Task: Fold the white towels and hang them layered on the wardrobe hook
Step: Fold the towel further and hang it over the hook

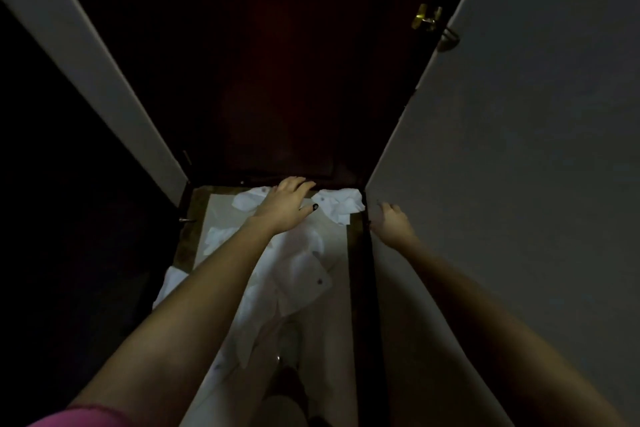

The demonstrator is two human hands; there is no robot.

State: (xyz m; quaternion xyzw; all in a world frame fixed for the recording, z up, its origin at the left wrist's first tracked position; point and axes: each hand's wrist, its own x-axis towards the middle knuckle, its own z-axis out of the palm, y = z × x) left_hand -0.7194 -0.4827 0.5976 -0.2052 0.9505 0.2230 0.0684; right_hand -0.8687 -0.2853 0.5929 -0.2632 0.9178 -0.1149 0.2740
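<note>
A long, crumpled white towel lies nearest, on the pale liner of the wardrobe floor, behind the left wrist. It is judged light and limp, and best taken at a corner. The left hand is held above it, fingers spread and straight, with nothing gripped. A second bunched towel lies just right of the thumb. The right hand is laid at the wardrobe door edge; whether its fingers hook that edge cannot be told.

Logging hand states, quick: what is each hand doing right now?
Left hand: open, fingers spread over the white towels.
Right hand: at the wardrobe door edge; grip cannot be told.
</note>
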